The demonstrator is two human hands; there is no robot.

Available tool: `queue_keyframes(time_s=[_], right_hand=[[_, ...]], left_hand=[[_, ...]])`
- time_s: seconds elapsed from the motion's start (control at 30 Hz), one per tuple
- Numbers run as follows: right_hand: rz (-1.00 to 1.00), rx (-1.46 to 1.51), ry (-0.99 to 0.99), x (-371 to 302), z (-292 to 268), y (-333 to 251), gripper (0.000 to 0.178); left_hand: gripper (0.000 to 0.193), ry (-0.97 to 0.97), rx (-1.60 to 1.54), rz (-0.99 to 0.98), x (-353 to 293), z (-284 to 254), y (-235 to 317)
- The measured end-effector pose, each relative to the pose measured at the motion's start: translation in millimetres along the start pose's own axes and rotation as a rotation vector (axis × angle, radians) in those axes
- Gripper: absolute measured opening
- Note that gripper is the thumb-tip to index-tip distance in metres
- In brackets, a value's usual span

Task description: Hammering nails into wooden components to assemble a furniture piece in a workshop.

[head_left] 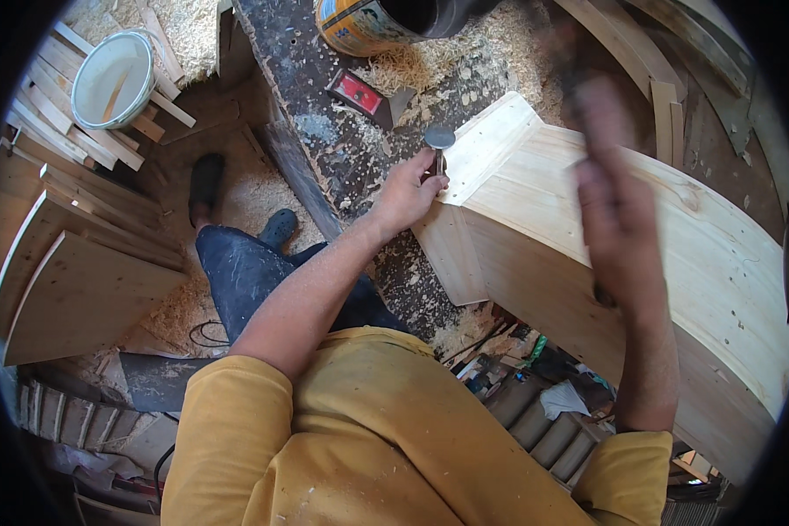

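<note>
My left hand point(405, 197) pinches an upright metal pin with a broad round head point(440, 138). Its lower end is at the corner of a pale wooden piece point(605, 197), partly hidden by my fingers. This piece is large and curved, with panels joined at an angle. Over it, my right hand point(621, 219) is wrapped round the handle of what looks like a hammer point(579, 88). Motion smears the upper part of that tool, so its head cannot be made out. The butt of the handle shows below my fist.
A dark, worn workbench point(298, 79) carries wood shavings point(438, 70), a red box point(356, 93) and a yellow-orange can point(351, 26). A white bucket point(136, 112) stands among wood strips at left. Curved boards point(88, 294) lean below it. More curved wood point(627, 39) lies at far right.
</note>
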State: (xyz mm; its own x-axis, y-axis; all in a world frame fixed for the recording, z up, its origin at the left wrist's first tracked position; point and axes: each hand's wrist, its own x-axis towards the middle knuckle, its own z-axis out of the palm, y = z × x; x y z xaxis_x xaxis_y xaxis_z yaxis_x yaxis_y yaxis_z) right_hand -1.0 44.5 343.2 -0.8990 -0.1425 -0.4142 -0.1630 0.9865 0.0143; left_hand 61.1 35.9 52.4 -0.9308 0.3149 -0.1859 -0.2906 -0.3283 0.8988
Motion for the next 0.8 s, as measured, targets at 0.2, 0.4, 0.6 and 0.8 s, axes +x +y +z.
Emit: queue_keyframes(time_s=[0.2, 0.4, 0.6, 0.8], right_hand=[[0.125, 0.145, -0.057, -22, 4, 17, 0.051], [0.293, 0.429, 0.239, -53, 1, 19, 0.052], [0.398, 0.589, 0.182, -61, 17, 27, 0.051], [0.323, 0.443, 0.172, -69, 31, 36, 0.051]], left_hand=[[0.021, 0.049, -0.21, -0.079, -2, -3, -2], [0.012, 0.187, -0.361, -0.113, 20, -14, -26], [0.017, 0.156, -0.385, -0.162, 23, 6, -27], [0.016, 0.071, -0.148, -0.061, 26, 10, -43]])
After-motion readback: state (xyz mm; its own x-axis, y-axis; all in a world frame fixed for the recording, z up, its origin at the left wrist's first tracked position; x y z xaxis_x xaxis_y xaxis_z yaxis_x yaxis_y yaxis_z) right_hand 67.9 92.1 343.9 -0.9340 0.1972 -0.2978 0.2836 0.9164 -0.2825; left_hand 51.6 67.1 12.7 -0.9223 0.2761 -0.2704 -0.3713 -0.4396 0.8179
